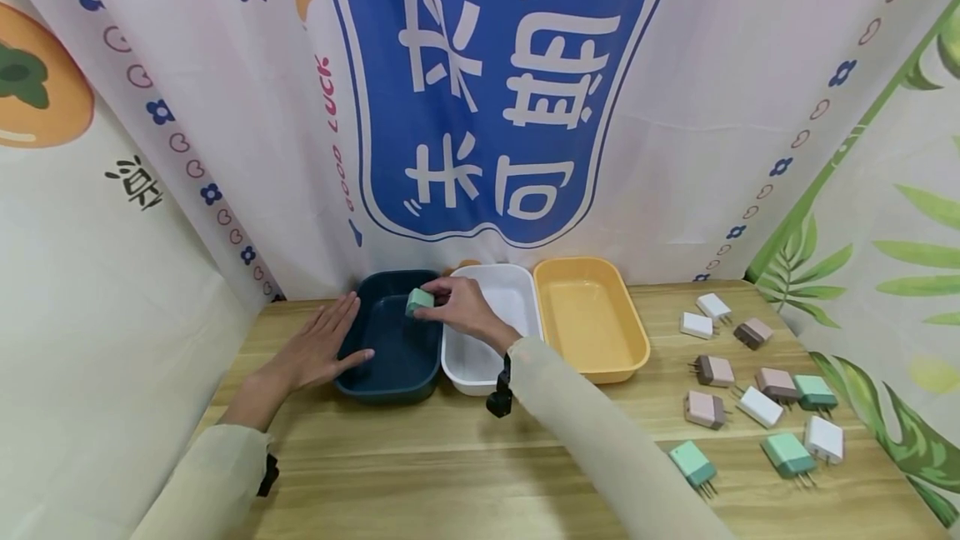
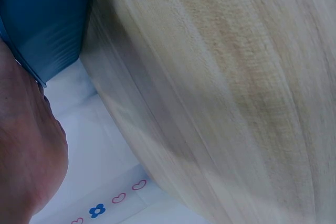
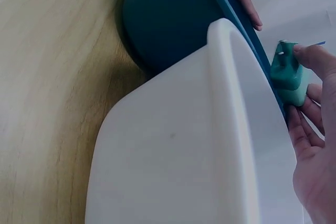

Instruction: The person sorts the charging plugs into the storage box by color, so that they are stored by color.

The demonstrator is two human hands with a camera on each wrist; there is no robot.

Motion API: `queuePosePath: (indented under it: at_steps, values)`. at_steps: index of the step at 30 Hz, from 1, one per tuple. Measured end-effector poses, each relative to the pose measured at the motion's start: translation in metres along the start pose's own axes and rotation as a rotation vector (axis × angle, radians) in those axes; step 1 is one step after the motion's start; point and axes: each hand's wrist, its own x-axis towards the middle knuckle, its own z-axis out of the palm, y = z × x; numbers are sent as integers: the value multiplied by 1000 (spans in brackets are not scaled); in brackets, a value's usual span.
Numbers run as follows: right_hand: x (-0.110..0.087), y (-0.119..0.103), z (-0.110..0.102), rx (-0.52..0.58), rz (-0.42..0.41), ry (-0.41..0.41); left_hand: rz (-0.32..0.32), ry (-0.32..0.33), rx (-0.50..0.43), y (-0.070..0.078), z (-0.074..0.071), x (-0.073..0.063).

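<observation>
Between thumb and fingers, my right hand [image 1: 467, 307] pinches a green plug-in charger [image 1: 418, 302] above the dark blue tray [image 1: 390, 395], near its right side. The right wrist view shows the same charger [image 3: 287, 74] with its metal prongs on the upper side. My left hand [image 1: 318, 347] lies with straight, spread fingers along the left rim of the blue tray, thumb reaching over its edge. In the left wrist view only part of that hand [image 2: 29, 145] shows beside the tray wall [image 2: 44, 19].
Right of the blue tray stand a white tray [image 1: 491, 286], under my right forearm, and a yellow tray [image 1: 592, 315]. Several white, pink-brown and green chargers [image 1: 789, 452] lie scattered on the wooden table's right side. A printed curtain [image 1: 675, 148] hangs behind the trays.
</observation>
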Motion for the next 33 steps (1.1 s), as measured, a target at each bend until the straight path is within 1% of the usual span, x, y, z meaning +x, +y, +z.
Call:
queuePosePath:
  at_steps: [6, 11, 14, 21, 29, 33]
  values:
    - [0, 3, 0, 18, 0, -8, -10, -2, -7, 0, 2, 1]
    - [-2, 1, -5, 14, 2, -9, -14, 0, -1, 1, 1, 1]
    - [-4, -1, -10, 12, 9, -7, -15, 2, 6, 2, 1, 2]
    - [-8, -5, -24, 16, -26, -13, -13, 5, 16, 2, -1, 3]
    - [-20, -8, -39, -19, 0, -35, -12, 5, 12, 1, 0, 2]
    - [-25, -8, -46, -27, -9, -43, -12, 6, 15, 0, 1, 2]
